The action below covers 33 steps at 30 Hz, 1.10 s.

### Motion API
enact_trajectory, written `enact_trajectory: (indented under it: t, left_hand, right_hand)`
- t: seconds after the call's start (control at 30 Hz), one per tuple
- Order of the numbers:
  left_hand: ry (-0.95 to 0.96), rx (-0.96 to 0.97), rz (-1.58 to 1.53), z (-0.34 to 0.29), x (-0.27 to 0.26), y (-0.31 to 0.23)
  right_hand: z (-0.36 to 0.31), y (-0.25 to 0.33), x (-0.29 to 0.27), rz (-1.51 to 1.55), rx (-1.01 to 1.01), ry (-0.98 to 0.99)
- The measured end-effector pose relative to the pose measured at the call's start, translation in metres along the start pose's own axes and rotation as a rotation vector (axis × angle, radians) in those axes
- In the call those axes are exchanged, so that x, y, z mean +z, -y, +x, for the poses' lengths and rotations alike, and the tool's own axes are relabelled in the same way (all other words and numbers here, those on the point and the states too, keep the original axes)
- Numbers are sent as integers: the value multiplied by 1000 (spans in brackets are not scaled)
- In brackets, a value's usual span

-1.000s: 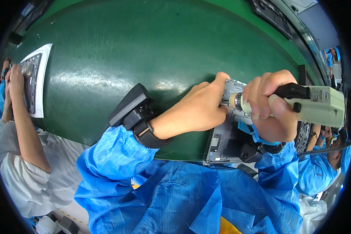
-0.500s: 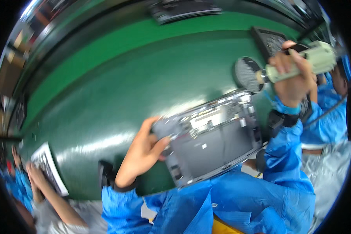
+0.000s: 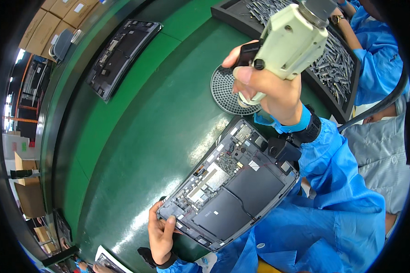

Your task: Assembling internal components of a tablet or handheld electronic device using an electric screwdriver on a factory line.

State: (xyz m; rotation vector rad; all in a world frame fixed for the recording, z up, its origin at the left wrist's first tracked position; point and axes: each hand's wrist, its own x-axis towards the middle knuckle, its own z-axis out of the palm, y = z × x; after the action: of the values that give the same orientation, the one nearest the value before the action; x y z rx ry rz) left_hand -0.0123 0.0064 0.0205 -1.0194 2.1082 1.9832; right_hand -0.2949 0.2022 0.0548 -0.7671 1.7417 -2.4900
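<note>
A thin laptop base (image 3: pixel 234 198) with its inside bared, showing circuit board and dark battery cells, lies tilted before me, its near edge by my blue sleeves. My left hand (image 3: pixel 161 236) grips its left corner, thumb on top and fingers beneath. Over the far side, my right hand (image 3: pixel 278 93) is wrapped round a pale green electric screwdriver (image 3: pixel 291 43) with a black lever. Its lower end points down at a round grey dish (image 3: pixel 225 93) full of small holes; my fingers partly hide the tip, and I cannot tell whether it touches.
Beyond the dish, a black tray (image 3: pixel 339 107) holds many small dark strips. Another open laptop base (image 3: pixel 123 57) rests on the green bench at far left. A co-worker's blue sleeve (image 3: pixel 380 59) is at the right, with a dark cable (image 3: pixel 378 107) below. Cardboard boxes (image 3: pixel 61 20) stand at upper left.
My view has turned and come closer to the right side. The screwdriver has swung more upright over the holed dish. My left hand still holds the laptop base, which now slants more steeply.
</note>
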Motion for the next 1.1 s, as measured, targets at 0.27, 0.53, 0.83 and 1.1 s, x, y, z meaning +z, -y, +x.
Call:
enact_trajectory:
  t: [0.27, 0.53, 0.83, 1.1]
  left_hand:
    - [-7, -14, -26, -3, 1, -2]
    - [4, -25, -12, -4, 3, -7]
    - [67, 27, 67, -9, -5, 2]
    - [180, 131, -32, 3, -19, 15]
  right_hand:
    - [-1, -4, 2, -23, 77, 21]
    - [-1, -5, -2, -68, 83, 27]
    - [0, 1, -8, -94, -137, 105]
    - [-33, 54, 47, 229, 68, 591]
